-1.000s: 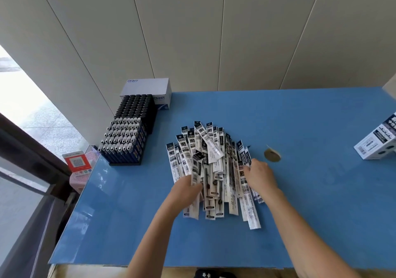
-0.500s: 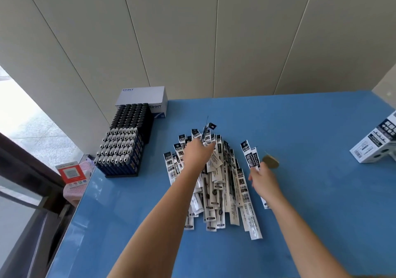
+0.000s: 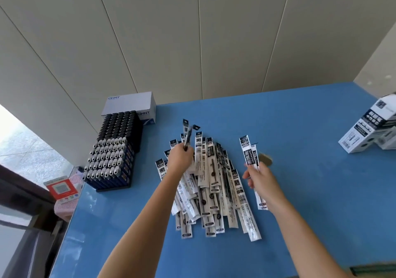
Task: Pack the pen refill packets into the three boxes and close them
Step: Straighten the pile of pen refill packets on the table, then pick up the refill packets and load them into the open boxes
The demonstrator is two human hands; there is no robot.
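Note:
A heap of long black-and-white pen refill packets lies fanned out in the middle of the blue table. My left hand is raised over the heap's far left part and grips a few packets that stick up and away. My right hand is at the heap's right side, closed on two or three packets lifted off the table. White and black refill boxes stand at the table's far right edge, partly cut off by the frame.
A black tray of capped items stands at the table's left, with a white carton behind it against the wall. A small brown disc lies just beyond my right hand. A red and white card sits below the table's left edge.
Both hands have risen from the heap with packets in them. My left hand moved from the heap's near left end to its far end. The camera has tilted.

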